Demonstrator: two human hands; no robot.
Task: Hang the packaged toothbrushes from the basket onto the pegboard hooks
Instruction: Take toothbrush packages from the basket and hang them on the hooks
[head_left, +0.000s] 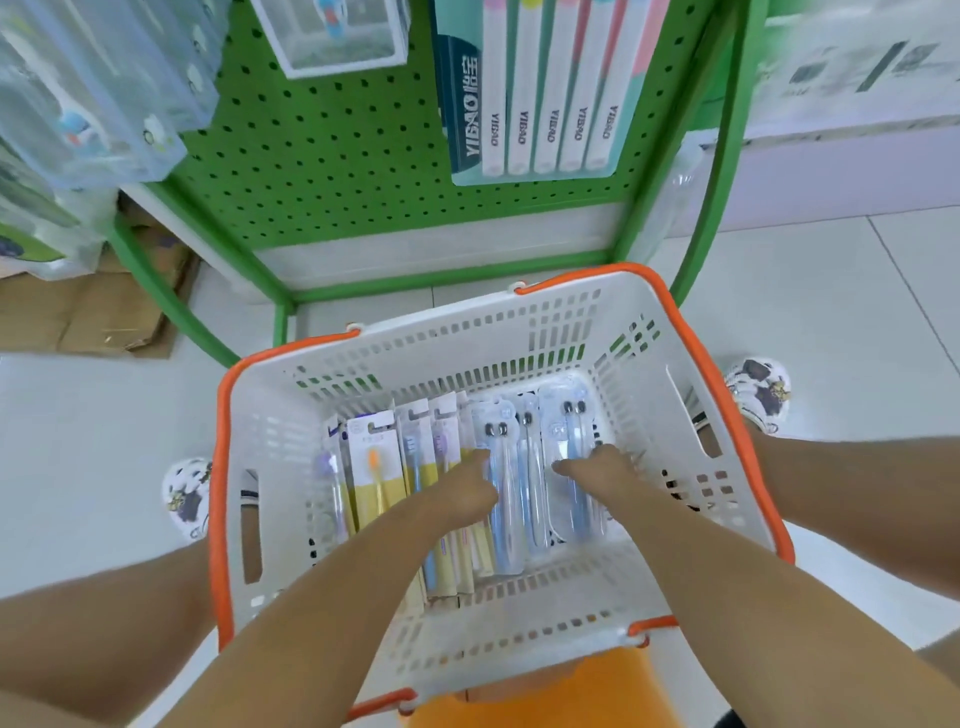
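both hands in basket (613, 332) — seemingly touching toothbrushes (511, 467)

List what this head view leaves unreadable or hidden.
- Left hand and right hand: seen from behind, so any grip on the packaged toothbrushes is hidden.
- Print on those packs: too small.
- Pegboard hooks: cut off by the top edge.
- Basket floor: covered by packs and forearms.

I am seeing both hands lying inside the white basket (644, 332) | left hand (462, 493) is resting on a blue toothbrush pack (501, 499), forefinger extended | right hand (602, 465) is touching the clear twin pack (571, 441) | green pegboard (337, 150) is standing just behind the basket.
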